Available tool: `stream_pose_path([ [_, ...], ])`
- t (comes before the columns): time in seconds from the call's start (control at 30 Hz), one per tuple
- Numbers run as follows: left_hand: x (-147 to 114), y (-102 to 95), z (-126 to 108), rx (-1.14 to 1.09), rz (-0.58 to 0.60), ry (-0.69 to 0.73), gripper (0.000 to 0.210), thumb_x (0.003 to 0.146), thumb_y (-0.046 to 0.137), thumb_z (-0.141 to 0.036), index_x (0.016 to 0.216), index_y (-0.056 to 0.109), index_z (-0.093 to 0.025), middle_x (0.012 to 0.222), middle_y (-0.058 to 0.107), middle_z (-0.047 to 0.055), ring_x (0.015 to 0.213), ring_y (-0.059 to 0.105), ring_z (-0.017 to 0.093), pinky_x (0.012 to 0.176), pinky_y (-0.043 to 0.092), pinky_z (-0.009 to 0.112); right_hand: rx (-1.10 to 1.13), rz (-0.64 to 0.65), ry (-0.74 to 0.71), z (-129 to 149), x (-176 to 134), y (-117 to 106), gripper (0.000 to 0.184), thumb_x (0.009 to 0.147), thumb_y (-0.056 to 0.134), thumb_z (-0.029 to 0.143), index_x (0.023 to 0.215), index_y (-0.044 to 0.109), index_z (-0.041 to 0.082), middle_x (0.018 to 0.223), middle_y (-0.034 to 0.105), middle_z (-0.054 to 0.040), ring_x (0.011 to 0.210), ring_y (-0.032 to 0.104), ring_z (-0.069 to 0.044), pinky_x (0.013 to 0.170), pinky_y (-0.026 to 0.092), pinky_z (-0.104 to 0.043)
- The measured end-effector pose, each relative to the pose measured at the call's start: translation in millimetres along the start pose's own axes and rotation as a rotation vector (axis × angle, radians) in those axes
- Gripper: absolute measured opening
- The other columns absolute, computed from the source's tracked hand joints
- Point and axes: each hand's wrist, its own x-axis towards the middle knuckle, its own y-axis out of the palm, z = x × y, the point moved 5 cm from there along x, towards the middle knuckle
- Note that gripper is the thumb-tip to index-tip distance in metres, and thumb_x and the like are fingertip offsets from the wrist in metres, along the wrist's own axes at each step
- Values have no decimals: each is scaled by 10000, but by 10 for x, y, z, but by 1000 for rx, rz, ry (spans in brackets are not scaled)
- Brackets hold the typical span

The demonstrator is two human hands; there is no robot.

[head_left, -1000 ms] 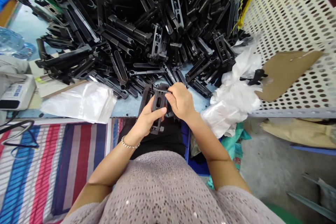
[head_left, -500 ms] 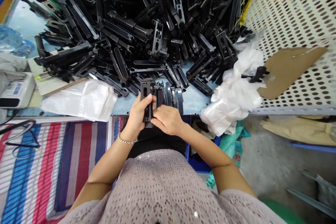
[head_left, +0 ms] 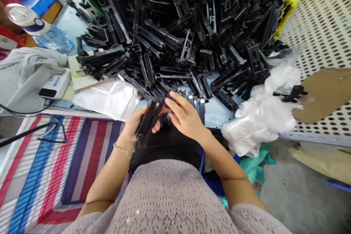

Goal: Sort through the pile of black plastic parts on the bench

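My left hand (head_left: 134, 123) is closed around a long black slotted part (head_left: 149, 120), tilted and blurred by motion. It may be more than one such part pressed together; I cannot tell. My right hand (head_left: 188, 119) has its fingers stretched out and apart, with the tips just right of the held part. Whether they touch it is unclear. Behind the right hand, a few similar black parts (head_left: 202, 109) stand side by side at the table's front edge, partly hidden by the fingers. A large heap of black parts (head_left: 164, 38) lies beyond both hands.
White plastic bags (head_left: 106, 98) lie left of the hands, and more crumpled bags (head_left: 255, 120) lie to the right. A white box-shaped device (head_left: 56, 82) and a water bottle (head_left: 41, 31) are at the left. A perforated white panel (head_left: 326, 18) borders the right side.
The view has shifted left, so the bottle shows more. My left hand has tilted the black part and moved it slightly left. My right hand has come off it, fingers spreading.
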Motion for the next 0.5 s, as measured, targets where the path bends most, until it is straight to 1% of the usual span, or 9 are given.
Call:
stream_pose_path([
  [0.03,-67,35,66,40,87,-138,691,879,628,-759,919,730,-77,757,677,173,578,637,206,514,504,268,-47,81,-120,73,90,28,489,1054,497,75,1531,437,162,1578,419,-154,1541,340,-268,1240,417,-492],
  [0.1,-208,56,147,85,216,-330,770,858,578,-811,804,717,-55,742,675,218,584,660,241,555,538,304,-102,225,-308,132,190,91,418,1076,490,108,1494,483,128,1524,492,-146,1487,423,-271,1207,457,-478],
  [0.17,-307,1,140,100,249,-367,808,842,562,-827,953,743,-46,841,707,228,694,704,292,672,584,373,-93,286,-385,99,211,126,305,1081,514,151,1370,563,68,1353,614,-148,1254,615,-257,1065,561,-427],
  [0.2,-324,-81,98,150,189,-300,824,861,542,-827,1065,742,-54,903,720,222,767,717,314,748,594,417,-73,293,-371,57,204,136,266,1074,538,170,1310,586,58,1275,647,-140,1126,664,-246,975,595,-409],
  [0.27,-337,-378,-81,461,-136,1,782,952,476,-775,1235,717,-87,1076,722,213,947,710,339,926,559,497,-17,314,-227,-71,164,172,258,1046,604,211,1272,601,87,1221,668,-113,1011,688,-249,860,610,-413],
  [0.33,-440,-663,-330,1017,-596,387,701,1031,436,-661,1285,713,-69,1269,661,238,1124,635,378,1055,469,557,93,313,30,-223,96,235,359,1003,695,283,1315,600,134,1236,665,-97,1053,685,-269,876,605,-434],
  [0.37,-485,-742,-399,1304,-769,519,666,1049,438,-598,1291,712,-41,1332,623,255,1170,589,405,1068,440,578,188,290,179,-291,51,278,434,970,746,334,1334,599,151,1247,660,-98,1074,682,-273,896,601,-441],
  [0.43,-466,-884,-418,1713,-907,601,582,1066,446,-475,1305,705,-12,1367,597,254,1182,533,436,1022,439,584,478,231,495,-387,-54,422,557,899,814,420,1345,598,165,1254,659,-111,1080,686,-266,932,594,-440],
  [0.5,-394,-1065,-420,1802,-903,561,464,1076,442,-375,1195,751,-50,1251,656,210,1093,555,402,910,480,518,812,179,782,-402,-156,627,648,828,857,474,1332,592,165,1234,675,-123,1039,700,-247,924,596,-421],
])
